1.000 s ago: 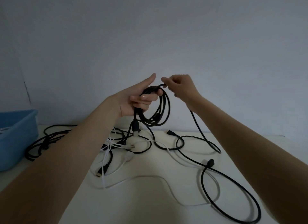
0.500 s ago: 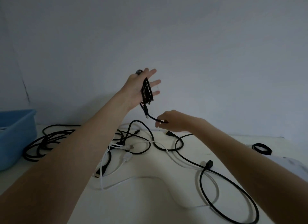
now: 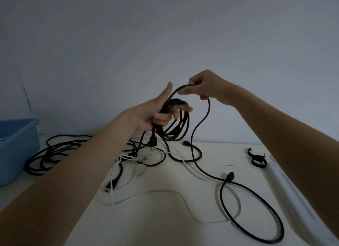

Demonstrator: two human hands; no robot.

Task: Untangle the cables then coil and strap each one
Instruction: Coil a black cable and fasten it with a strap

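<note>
Head view: left hand (image 3: 154, 115) raised above table (image 3: 165, 223), thumb up, fingers loosely curled through black coil (image 3: 177, 124); coil hangs from hand, plug (image 3: 153, 142) dangling below. Right hand (image 3: 205, 86) higher, just right of left, pinches same cable's free run (image 3: 206, 117) between thumb and fingers; run drops to table, loops toward near right edge. Black and white tangle (image 3: 132, 157) at table centre, under left hand. Second black bundle (image 3: 49, 154) at left edge beside blue bin (image 3: 16, 143). Straps (image 3: 256, 157) near far right edge.
</note>
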